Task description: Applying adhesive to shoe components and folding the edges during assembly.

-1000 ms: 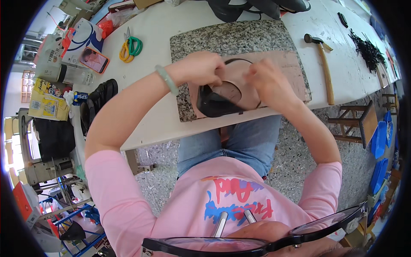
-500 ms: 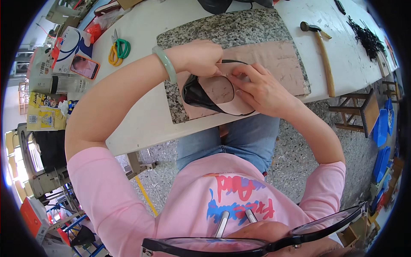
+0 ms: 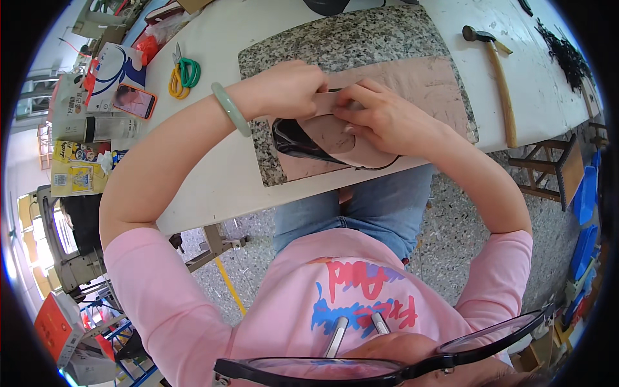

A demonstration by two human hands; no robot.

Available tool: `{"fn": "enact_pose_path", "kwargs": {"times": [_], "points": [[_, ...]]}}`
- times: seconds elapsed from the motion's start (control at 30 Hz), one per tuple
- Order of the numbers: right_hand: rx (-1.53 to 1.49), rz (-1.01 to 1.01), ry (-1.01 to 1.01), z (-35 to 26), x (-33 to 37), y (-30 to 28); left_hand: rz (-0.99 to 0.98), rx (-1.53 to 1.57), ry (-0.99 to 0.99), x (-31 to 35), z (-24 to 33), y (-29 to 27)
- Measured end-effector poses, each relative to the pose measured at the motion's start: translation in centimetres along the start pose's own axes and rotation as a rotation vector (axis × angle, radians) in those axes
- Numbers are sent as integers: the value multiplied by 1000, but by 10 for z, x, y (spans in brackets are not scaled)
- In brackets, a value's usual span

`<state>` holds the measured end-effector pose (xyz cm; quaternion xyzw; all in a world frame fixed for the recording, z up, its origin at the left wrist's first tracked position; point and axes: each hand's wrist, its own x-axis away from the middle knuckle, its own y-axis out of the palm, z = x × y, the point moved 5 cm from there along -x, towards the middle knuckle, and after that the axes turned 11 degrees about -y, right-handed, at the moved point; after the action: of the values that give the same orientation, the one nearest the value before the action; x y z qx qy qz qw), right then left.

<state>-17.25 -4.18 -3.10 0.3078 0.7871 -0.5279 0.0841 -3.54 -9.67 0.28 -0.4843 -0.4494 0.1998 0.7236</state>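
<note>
A shoe upper, shiny black at the toe with a pale beige lining, lies as a loop on a pinkish-brown sheet. My left hand, a green bangle on its wrist, is closed on the upper's far edge, fingertips tucked under. My right hand pinches the upper's lined rim between thumb and fingers, just right of the left hand. The part of the rim between my hands is partly covered by the fingers.
Beneath the sheet is a speckled stone slab on a white table. A hammer lies to the right, near black strips. Scissors, a phone and a clear jar are at the left; a wooden stool stands right.
Both hands have shifted slightly apart along the upper's far rim. My right fingers have closed into a tighter pinch, and the upper's opening looks narrower. The whole view has moved a little.
</note>
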Motion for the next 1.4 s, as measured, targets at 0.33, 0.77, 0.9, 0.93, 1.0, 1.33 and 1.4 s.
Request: {"fn": "enact_pose_path", "kwargs": {"times": [0.33,0.77,0.9,0.93,1.0,1.33,1.4], "points": [[79,-83,-48,3,-17,12,-56,202,45,6,-1,4],[147,-221,-114,-9,-30,22,194,150,101,13,-28,12],[222,-176,-215,-6,-23,23,-101,501,-220,8,-49,14],[223,-159,-256,-6,-23,25,-156,581,-284,9,-54,16],[221,-128,-338,-5,-24,29,-115,748,-310,12,-61,26],[109,-158,-173,-4,-26,40,362,926,-15,104,-28,44],[64,-112,-73,-4,-34,48,516,569,-69,106,-19,54]]}}
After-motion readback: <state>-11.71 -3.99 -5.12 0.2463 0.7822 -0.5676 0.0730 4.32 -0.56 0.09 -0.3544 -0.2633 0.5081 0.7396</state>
